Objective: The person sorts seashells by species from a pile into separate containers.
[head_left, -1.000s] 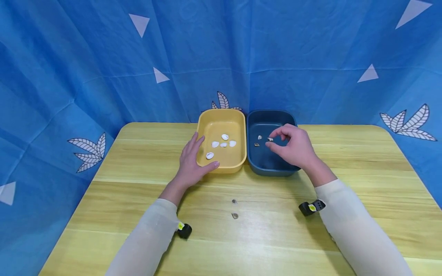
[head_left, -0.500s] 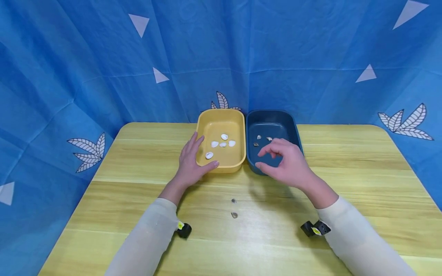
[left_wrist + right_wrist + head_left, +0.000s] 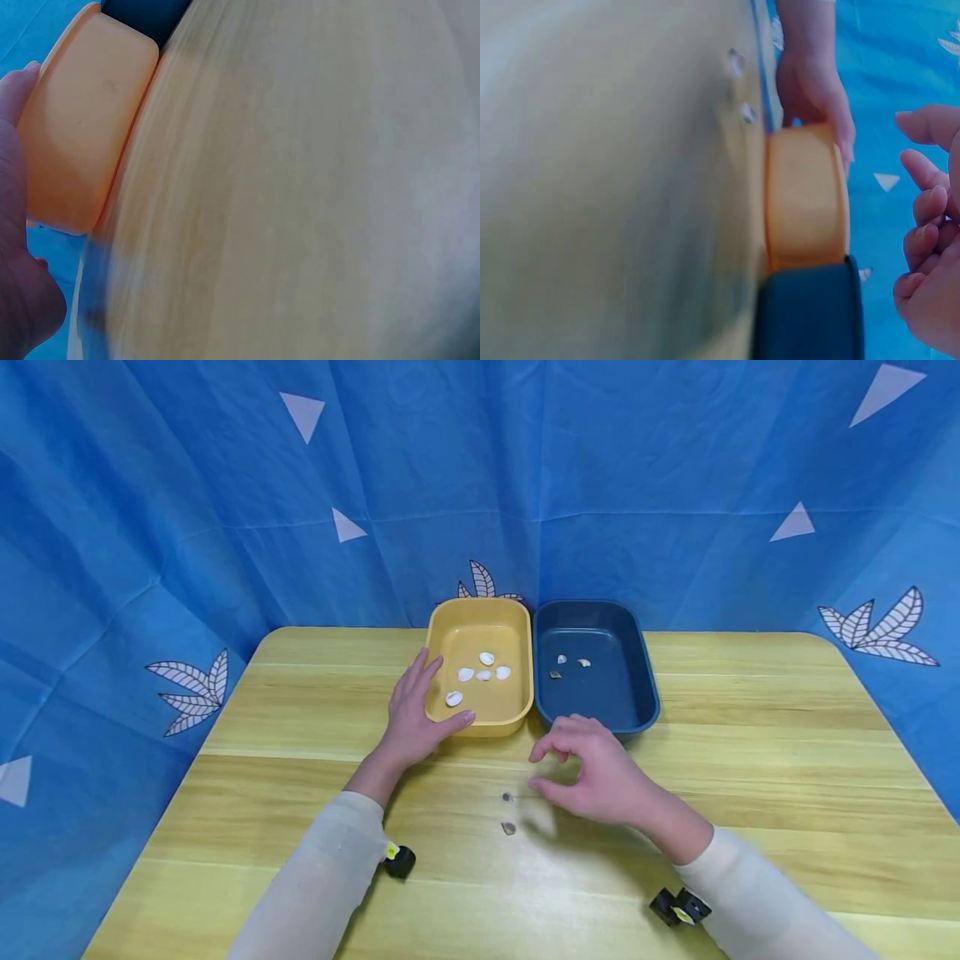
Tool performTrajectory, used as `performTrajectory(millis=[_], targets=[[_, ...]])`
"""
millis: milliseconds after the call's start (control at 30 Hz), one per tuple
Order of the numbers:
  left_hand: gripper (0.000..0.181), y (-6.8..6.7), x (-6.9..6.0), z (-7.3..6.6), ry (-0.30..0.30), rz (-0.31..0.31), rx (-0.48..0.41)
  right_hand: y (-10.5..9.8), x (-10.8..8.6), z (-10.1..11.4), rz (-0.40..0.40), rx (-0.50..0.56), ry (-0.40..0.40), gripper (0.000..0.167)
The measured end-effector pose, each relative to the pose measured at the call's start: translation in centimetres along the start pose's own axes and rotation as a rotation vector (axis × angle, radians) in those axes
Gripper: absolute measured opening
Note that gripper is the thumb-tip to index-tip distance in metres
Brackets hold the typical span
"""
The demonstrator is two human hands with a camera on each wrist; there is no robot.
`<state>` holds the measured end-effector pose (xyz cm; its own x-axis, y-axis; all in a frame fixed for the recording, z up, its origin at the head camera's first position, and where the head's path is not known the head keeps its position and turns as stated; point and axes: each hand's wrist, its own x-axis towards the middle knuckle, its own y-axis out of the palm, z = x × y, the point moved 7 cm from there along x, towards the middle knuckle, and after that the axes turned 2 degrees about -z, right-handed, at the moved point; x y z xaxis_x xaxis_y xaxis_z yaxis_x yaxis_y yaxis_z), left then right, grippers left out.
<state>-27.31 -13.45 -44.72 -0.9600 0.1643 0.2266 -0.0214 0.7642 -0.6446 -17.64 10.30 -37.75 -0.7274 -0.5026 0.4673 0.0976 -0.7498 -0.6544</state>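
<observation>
My left hand (image 3: 415, 717) rests on the near left corner of a yellow bin (image 3: 480, 724). Its fingers lie along the left side, and the thumb reaches over the near rim. Inside that bin are several white shells (image 3: 466, 674). Above the table, in front of a dark blue bin (image 3: 654, 710), is my right hand (image 3: 596, 772). A gap shows between its thumb and bent index finger, with nothing held. Three small brownish shells (image 3: 555, 675) lie in the blue bin. Two small dark shells, one farther (image 3: 507, 797) and one nearer (image 3: 508, 828), lie on the table left of my right hand.
Both bins stand side by side at the back of the wooden table (image 3: 780, 760). A blue patterned curtain (image 3: 637, 460) hangs behind the table's back edge. Black cameras sit at both wrists, one on the left (image 3: 400, 862) and one on the right (image 3: 678, 907).
My right hand has come out of the blue bin, moving toward me and left toward the two shells on the table. The left hand has stayed on the yellow bin.
</observation>
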Motion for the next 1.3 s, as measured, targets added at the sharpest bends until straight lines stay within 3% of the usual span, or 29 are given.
performTrajectory(millis=[667,867,1300], targets=[[0.097,0.0,0.1,-0.1,0.022,-0.014,0.002,5.2,-2.3,-0.5,0.181,0.117,0.008,0.029],[0.097,0.0,0.0,-0.1,0.019,-0.012,-0.003,6.6,-2.8,-1.0,0.242,0.105,0.009,0.027],[0.096,0.1,-0.1,0.2,0.011,-0.015,-0.007,8.0,-2.7,-1.1,0.282,-0.009,0.004,0.017]])
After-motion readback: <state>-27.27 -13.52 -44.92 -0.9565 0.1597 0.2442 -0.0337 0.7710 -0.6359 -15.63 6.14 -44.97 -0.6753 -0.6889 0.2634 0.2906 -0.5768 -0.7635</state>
